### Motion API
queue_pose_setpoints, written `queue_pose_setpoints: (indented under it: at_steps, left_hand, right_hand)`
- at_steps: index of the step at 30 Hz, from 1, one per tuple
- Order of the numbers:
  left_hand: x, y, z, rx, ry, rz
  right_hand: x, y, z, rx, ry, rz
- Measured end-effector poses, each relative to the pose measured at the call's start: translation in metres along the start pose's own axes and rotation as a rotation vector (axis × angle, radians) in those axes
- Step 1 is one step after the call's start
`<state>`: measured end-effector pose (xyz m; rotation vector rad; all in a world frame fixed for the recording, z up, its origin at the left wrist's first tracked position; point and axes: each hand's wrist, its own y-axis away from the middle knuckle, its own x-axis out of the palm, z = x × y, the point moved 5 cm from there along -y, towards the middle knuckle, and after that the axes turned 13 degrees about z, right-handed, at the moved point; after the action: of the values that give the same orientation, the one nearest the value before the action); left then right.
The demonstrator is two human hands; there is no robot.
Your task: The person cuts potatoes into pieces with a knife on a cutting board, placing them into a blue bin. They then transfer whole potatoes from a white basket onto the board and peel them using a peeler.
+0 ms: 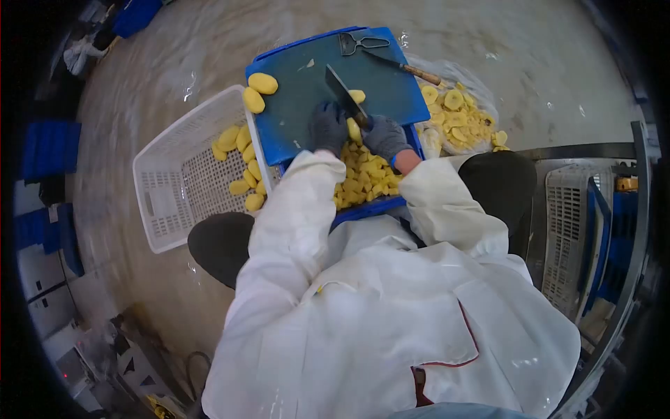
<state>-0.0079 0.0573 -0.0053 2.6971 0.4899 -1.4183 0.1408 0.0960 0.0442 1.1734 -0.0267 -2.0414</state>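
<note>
My right hand (386, 136), in a grey glove, is closed round the handle of a broad kitchen knife (342, 89). The blade points up and away to the left over a blue-green cutting board (293, 108). My left hand (328, 128), also gloved, is closed at the board's near edge against a peeled potato (354, 130), which shows between the two hands. Another potato piece (357, 96) lies just beyond the blade. Below the hands, a blue crate (377, 207) holds many potato chunks (364, 171). Two whole peeled potatoes (263, 83) (253, 100) rest at the board's left edge.
A white basket (162, 188) with several peeled potatoes (241, 140) stands on the left. A peeler (359, 43) and a wooden-handled knife (420, 73) lie at the board's far right. Beside it, a clear bag (466, 119) holds potato slices. A metal frame (586, 151) runs at right.
</note>
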Motion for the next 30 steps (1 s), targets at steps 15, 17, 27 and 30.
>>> queue_pose_setpoints:
  at_steps: [15,17,27,30]
  left_hand:
    - [-0.001,-0.05,-0.029,-0.569,-0.416,0.05]
    - [0.006,-0.049,-0.017,-0.47,-0.469,0.068]
    - [-0.045,0.017,0.081,-0.138,0.34,-0.322]
    - [-0.032,0.039,0.083,-0.192,0.393,-0.288]
  right_hand:
    - [-0.055,-0.011,-0.006,0.045,-0.421,-0.117]
    - [-0.068,0.011,0.003,0.118,-0.444,-0.108]
    - [-0.022,0.0,0.041,-0.004,0.134,0.181]
    - [-0.018,0.0,0.053,-0.053,0.211,0.201]
